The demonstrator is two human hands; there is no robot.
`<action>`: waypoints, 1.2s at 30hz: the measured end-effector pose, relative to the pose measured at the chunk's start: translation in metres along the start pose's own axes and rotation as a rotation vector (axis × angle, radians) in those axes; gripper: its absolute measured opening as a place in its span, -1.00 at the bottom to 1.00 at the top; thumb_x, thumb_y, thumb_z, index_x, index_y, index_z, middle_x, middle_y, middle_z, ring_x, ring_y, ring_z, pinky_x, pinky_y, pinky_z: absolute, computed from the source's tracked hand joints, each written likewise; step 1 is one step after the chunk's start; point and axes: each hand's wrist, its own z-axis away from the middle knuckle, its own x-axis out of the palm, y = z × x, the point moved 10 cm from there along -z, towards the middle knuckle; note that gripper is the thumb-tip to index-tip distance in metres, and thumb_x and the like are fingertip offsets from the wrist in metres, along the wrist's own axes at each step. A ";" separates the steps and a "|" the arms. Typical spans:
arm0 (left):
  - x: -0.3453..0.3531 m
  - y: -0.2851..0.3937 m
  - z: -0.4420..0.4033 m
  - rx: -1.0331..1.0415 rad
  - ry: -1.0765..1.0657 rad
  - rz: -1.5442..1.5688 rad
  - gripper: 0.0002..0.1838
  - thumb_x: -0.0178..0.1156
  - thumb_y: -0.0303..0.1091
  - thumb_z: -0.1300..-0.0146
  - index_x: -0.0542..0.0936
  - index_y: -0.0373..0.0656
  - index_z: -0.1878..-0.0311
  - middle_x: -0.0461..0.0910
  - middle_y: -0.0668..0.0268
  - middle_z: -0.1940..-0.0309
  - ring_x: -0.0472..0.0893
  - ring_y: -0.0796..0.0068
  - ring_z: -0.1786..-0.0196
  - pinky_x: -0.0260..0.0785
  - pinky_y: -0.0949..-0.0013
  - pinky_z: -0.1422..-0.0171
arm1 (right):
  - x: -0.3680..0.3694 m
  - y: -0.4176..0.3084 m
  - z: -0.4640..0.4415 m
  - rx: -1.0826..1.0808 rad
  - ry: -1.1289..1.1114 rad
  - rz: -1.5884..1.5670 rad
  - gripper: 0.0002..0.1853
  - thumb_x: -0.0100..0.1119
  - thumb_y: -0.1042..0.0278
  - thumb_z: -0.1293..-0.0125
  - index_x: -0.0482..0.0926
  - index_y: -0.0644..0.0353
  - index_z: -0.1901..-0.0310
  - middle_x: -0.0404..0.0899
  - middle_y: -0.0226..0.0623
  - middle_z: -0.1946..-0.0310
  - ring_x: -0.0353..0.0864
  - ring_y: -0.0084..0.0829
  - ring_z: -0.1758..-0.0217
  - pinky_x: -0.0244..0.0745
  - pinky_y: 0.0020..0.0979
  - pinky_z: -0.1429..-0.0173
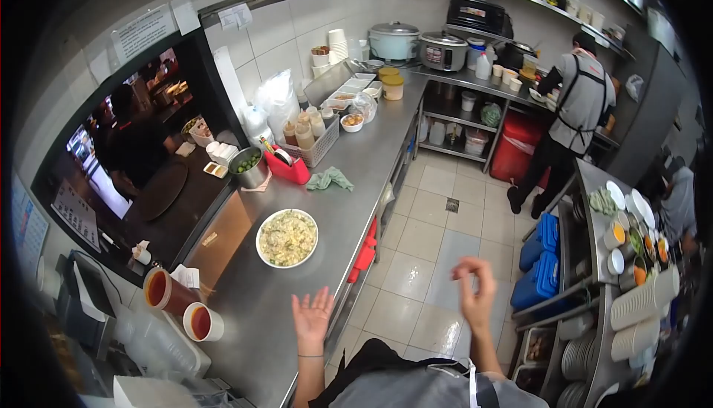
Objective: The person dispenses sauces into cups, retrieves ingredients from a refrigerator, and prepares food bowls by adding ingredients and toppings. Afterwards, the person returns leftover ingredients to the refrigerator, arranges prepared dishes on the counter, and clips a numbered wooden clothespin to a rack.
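My left hand [313, 317] is held palm up at the edge of the steel counter, fingers spread, with nothing in it. Over the tiled floor to the right, my right hand [476, 289] is raised with its fingers loosely bent and apart, also holding nothing. Nearest to the left hand, but not touched by it, is a white bowl [287, 266] on the counter. It is full of a pale yellow, chopped food [288, 237] with green bits. Beyond the bowl lies a crumpled green cloth [330, 179].
Two containers of red sauce [200, 322] stand at the near left. Along the wall are a steel pot of green fruit [249, 168], a red holder [287, 168] and a basket of bottles [320, 152]. A co-worker [575, 103] stands at the far counter; shelves with dishes line the right.
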 end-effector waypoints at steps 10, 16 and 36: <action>-0.045 0.075 -0.144 0.328 0.405 -0.008 -0.11 -0.28 0.40 -0.22 -0.06 0.01 -0.46 -0.06 0.27 -0.46 -0.03 0.20 -0.49 -0.22 -0.01 -0.50 | 0.204 0.125 0.013 -0.065 -1.516 0.360 -0.45 -0.06 0.01 -0.37 0.16 -0.02 -0.33 0.47 -0.18 0.03 0.47 -0.16 -0.08 0.36 -0.14 -0.15; -0.008 0.079 -0.198 0.292 0.074 0.119 -0.34 -0.20 0.14 -0.23 0.23 0.05 -0.35 0.22 0.31 -0.36 0.18 0.17 -0.40 -0.03 -0.11 -0.37 | 0.219 0.214 -0.070 0.003 -1.463 0.583 -0.47 -0.11 -0.03 -0.39 0.18 -0.08 -0.33 0.46 -0.17 -0.04 0.47 -0.14 -0.09 0.37 -0.13 -0.14; 0.178 0.044 -0.183 1.272 0.792 -1.496 -0.35 0.14 -0.10 -0.17 0.29 -0.14 -0.31 0.20 0.02 -0.33 0.21 0.04 -0.36 0.05 -0.03 -0.37 | 0.492 0.365 -0.167 -0.374 -1.249 0.185 -0.62 0.17 0.42 -0.02 0.53 0.01 0.04 0.27 -0.15 -0.21 0.36 -0.09 -0.17 0.37 -0.20 -0.21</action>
